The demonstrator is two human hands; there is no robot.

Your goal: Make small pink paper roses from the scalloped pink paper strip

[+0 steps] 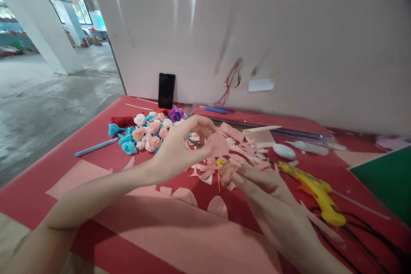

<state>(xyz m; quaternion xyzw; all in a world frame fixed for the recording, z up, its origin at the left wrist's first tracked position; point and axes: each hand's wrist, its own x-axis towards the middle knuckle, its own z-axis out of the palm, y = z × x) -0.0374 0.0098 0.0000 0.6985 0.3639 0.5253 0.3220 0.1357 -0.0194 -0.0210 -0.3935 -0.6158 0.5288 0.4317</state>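
My left hand (180,150) curves over the middle of the table, thumb and fingers pinching a pink paper petal (218,144). Just to its right and lower, my right hand (250,180) is closed, fingertips together. A small yellow piece (220,162) with pink bits around it shows at those fingertips; what exactly they grip is partly hidden. Pink paper scraps (207,173) lie heaped beneath and behind both hands. Nearer to me are a cut pink oval petal (218,207) and a large pink paper sheet (180,233).
Pink, white, blue and purple paper flowers (150,132) cluster at left behind a blue pen (96,147). A phone (166,90) leans on the white board (289,34). At right lie a yellow glue gun (313,192) with a black cord, a white oval object (284,151) and a green board (385,180).
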